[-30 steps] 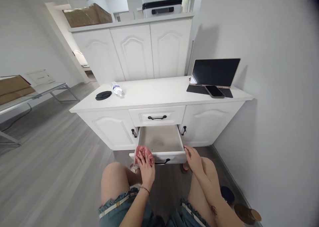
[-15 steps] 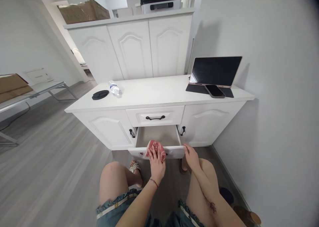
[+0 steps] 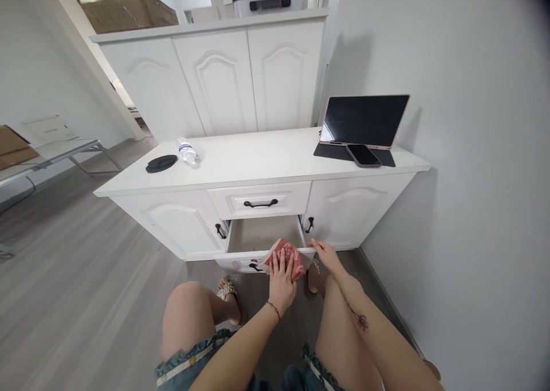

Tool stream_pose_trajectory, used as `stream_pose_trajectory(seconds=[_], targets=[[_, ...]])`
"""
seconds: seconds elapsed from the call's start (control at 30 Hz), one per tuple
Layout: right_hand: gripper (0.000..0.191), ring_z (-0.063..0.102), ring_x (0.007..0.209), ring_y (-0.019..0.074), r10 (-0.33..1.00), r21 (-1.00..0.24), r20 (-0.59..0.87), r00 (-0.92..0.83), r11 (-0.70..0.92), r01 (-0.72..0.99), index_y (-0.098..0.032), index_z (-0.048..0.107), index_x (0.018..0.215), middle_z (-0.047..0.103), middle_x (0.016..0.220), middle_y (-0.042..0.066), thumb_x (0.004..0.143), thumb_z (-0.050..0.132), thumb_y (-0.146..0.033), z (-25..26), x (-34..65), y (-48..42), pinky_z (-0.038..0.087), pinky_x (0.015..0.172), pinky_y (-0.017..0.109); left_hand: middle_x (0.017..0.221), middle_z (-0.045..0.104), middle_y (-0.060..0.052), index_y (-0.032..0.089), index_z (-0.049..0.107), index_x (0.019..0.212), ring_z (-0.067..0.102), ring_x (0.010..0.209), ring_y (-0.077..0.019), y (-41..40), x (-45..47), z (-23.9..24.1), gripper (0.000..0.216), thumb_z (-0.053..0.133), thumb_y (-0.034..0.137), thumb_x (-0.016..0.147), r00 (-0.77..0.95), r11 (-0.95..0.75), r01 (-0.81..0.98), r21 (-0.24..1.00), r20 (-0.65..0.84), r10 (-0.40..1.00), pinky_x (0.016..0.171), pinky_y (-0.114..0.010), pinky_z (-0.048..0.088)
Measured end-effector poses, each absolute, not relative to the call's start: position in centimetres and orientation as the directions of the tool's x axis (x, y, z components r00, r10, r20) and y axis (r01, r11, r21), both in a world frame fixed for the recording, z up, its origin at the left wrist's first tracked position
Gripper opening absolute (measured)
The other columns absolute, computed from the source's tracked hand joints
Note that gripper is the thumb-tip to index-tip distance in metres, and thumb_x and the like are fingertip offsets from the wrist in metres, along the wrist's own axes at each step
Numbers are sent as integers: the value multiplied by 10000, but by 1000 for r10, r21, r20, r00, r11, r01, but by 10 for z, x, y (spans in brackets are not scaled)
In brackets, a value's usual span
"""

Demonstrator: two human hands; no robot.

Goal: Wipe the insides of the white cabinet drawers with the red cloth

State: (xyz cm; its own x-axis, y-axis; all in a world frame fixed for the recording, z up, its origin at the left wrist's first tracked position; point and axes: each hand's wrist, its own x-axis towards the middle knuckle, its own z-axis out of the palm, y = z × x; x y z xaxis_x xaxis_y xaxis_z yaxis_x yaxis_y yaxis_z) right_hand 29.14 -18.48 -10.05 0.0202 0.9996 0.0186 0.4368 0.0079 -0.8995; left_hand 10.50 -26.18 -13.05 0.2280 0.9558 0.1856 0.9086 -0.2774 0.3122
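My left hand [image 3: 282, 279] presses a red and white patterned cloth [image 3: 289, 249] against the front of a pulled-out lower drawer [image 3: 238, 263]. Its fingers lie spread over the cloth, which folds over the drawer's top edge. My right hand [image 3: 327, 257] grips the right corner of the same drawer front, thumb and fingers at the edge. A dark drawer handle [image 3: 255, 267] shows just left of the cloth. The drawer's inside is pale, with a few tiny dark specks on its bottom.
Above is a shut drawer [image 3: 259, 201] with a black handle. On the white countertop [image 3: 253, 156] are a plastic bottle [image 3: 187, 151], a flat black object [image 3: 161, 163], a tablet [image 3: 365, 120] and a phone [image 3: 363, 155]. My knees flank the drawer; a wall stands at right.
My left hand and the cloth have slid right along the drawer front, uncovering more of the handle. My right hand stays at the corner. The view has shifted slightly.
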Motion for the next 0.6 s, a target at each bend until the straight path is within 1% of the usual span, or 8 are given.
stream_pose_trajectory(seconds=[0.1, 0.2, 0.3, 0.37, 0.43, 0.5, 0.6], targets=[[613, 654, 862, 283, 998, -916, 30, 63, 2, 401, -177, 696, 766, 734, 848, 117, 813, 351, -682, -101, 287, -185, 463, 838, 395, 1573, 147, -96, 225, 217, 1481, -21, 1424, -355, -257, 109, -132, 724, 484, 189, 809, 326, -384, 880, 279, 233, 916, 1104, -598, 210], [597, 646, 906, 285, 993, -927, 49, 103, 7, 376, -190, 693, 808, 730, 908, 114, 812, 359, -685, -102, 285, -184, 451, 876, 408, 1578, 137, -64, 256, 172, 1488, 8, 1429, -343, -251, 113, -133, 731, 485, 229, 828, 422, -475, 853, 216, 248, 872, 1103, -586, 214], [573, 635, 943, 273, 984, -938, 57, 168, -5, 346, -191, 677, 909, 712, 997, 111, 827, 357, -660, -104, 287, -183, 448, 894, 402, 1581, 121, -24, 246, 142, 1493, 22, 1438, -304, -243, 115, -134, 686, 433, 301, 874, 544, -577, 803, 150, 214, 812, 1121, -546, 191], [561, 638, 934, 269, 978, -947, 43, 206, -26, 319, -191, 661, 946, 706, 1005, 112, 835, 349, -644, -106, 288, -182, 459, 877, 395, 1574, 152, -19, 211, 162, 1490, 38, 1442, -265, -236, 114, -136, 641, 381, 330, 900, 638, -657, 743, 126, 162, 753, 1135, -512, 167], [547, 640, 916, 269, 977, -947, 30, 209, -39, 318, -195, 657, 942, 712, 964, 108, 839, 348, -633, -108, 289, -181, 466, 856, 391, 1552, 234, -38, 169, 221, 1477, 95, 1439, -213, -229, 111, -140, 599, 347, 318, 910, 715, -719, 682, 133, 85, 694, 1149, -456, 143], [536, 640, 903, 271, 980, -941, 22, 199, -47, 336, -200, 661, 915, 717, 920, 102, 839, 349, -629, -109, 288, -181, 466, 845, 393, 1525, 304, -61, 134, 274, 1457, 162, 1426, -166, -222, 105, -145, 573, 342, 263, 902, 755, -746, 645, 164, 12, 656, 1156, -395, 125], [547, 640, 897, 265, 980, -940, 21, 200, -49, 338, -199, 666, 886, 717, 898, 100, 832, 347, -639, -109, 288, -181, 467, 840, 389, 1514, 319, -80, 109, 299, 1443, 212, 1411, -150, -213, 89, -151, 594, 373, 184, 859, 772, -751, 627, 207, -36, 634, 1156, -349, 115]])
